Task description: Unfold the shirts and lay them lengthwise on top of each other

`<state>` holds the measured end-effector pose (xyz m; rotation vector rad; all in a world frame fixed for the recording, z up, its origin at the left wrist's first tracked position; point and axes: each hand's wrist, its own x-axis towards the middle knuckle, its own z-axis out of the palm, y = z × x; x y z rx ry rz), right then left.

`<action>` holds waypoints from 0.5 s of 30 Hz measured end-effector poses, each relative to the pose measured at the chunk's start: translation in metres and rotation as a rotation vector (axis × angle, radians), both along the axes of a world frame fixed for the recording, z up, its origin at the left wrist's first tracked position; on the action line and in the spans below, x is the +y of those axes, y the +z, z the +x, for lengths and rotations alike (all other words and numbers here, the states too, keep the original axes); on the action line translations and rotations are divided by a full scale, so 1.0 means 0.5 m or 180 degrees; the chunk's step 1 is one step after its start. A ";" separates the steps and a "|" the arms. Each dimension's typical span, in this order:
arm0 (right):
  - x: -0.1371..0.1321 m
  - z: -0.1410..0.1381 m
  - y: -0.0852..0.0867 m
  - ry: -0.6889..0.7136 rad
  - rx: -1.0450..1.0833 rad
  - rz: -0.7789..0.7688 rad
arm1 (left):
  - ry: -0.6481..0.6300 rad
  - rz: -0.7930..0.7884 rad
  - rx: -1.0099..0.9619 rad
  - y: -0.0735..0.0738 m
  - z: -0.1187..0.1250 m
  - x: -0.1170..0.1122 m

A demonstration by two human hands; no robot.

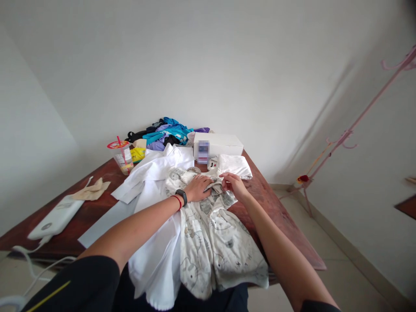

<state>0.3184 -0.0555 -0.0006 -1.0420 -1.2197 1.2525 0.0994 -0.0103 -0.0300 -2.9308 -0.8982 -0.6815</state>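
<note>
A cream cartoon-print garment (222,234) with grey figures is spread on the table, its lower edge hanging over the front. My left hand (198,188) lies flat on its upper part, palm down, fingers stretched out. Across from it, my right hand (234,183) has its fingers bent and closed at the upper right of the same garment, on a bunched bit of cloth; the fingertips are partly hidden. Beside and partly under the printed garment is a white shirt (154,242), also draped over the front edge. A folded white ribbed garment (235,166) sits just beyond my right hand.
The wooden table (286,229) holds a white box (224,143), a clothes pile (169,132), a plastic cup with straw (121,156), a yellow packet (138,154), and a white power bank (56,216) with cable. A pink coat stand (344,136) stands at right.
</note>
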 end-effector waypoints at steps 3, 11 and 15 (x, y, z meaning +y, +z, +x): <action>0.007 -0.010 -0.024 0.0104 -0.0757 0.0103 | -0.0017 0.0009 -0.0145 -0.008 -0.003 0.003; 0.016 -0.008 -0.054 0.0329 -0.1587 0.0331 | 0.0088 0.0109 -0.0905 0.004 -0.033 0.031; 0.023 -0.001 -0.061 0.0365 -0.1648 0.0283 | 0.0600 0.0175 -0.1026 0.050 -0.094 0.061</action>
